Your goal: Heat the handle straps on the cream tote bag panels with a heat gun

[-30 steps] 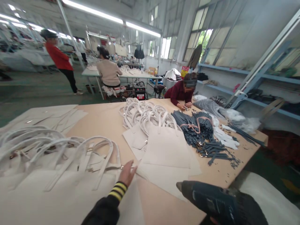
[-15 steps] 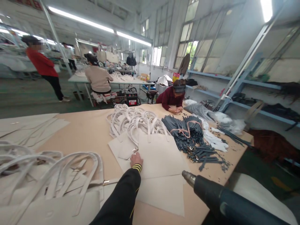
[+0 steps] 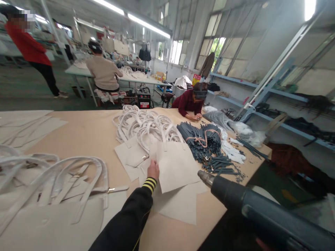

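My left hand (image 3: 153, 170), in a black sleeve with yellow-striped cuff, pinches the left edge of a beige bag panel with handles (image 3: 176, 164). That panel is tilted, its near edge raised over another flat beige piece (image 3: 183, 206). A dark heat gun (image 3: 235, 195) reaches in from the lower right, its metal nozzle pointing at the panel's right side. Only a blurred sliver of my right hand (image 3: 261, 244) shows below the gun; the rest is hidden. Behind the panel lies a pile of looped beige handles (image 3: 146, 122).
Grey straps (image 3: 200, 139) tied in bundles lie right of the panel, beside white strips (image 3: 232, 150). Beige bag pieces with handles (image 3: 86, 188) cover the left front. A person in dark red (image 3: 188, 101) leans on the table's far edge; others are farther back.
My left hand has closed on the panel's edge and lifted it, so the panel tilts away from the piece beneath. The view has shifted, and the heat gun sits further into it.
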A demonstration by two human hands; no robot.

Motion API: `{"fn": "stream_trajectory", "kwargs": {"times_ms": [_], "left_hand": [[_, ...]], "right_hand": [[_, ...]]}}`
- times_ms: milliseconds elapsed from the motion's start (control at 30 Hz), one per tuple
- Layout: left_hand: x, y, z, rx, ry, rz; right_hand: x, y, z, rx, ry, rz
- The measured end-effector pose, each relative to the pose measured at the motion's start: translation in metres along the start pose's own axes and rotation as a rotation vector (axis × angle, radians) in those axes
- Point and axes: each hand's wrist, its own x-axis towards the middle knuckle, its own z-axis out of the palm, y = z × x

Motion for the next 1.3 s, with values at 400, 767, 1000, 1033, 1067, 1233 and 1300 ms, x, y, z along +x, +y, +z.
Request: {"fn": "stream_trajectory", "kwargs": {"times_ms": [400,767,1000,1033,1067,1233,1300], "left_hand": [[-0.192,-0.097,-0.024,-0.233,-0.15,-0.292],[-0.194,-0.096,-0.025,-0.185,-0.143,-0.293],[-0.193,-0.095,-0.027,-0.176,-0.156,-0.285],[-0.193,-0.095,-0.028,-0.168,-0.16,-0.28],[-0.192,-0.095,-0.028,-0.158,-0.167,-0.277],[-0.188,-0.092,-0.031,-0.094,-0.185,-0.291],[-0.186,-0.091,-0.033,-0.078,-0.191,-0.289]], "right_hand": [[-0.085,0.018,0.017,0.435,-0.359,0.304],[-0.031,0.013,0.086,0.282,-0.486,0.155],[-0.036,0.019,0.068,0.3,-0.373,0.18],[-0.037,0.019,0.063,0.3,-0.354,0.185],[-0.038,0.019,0.057,0.301,-0.333,0.194],[-0.04,0.021,0.006,0.263,-0.153,0.211],[-0.038,0.021,-0.012,0.241,-0.087,0.216]]}}
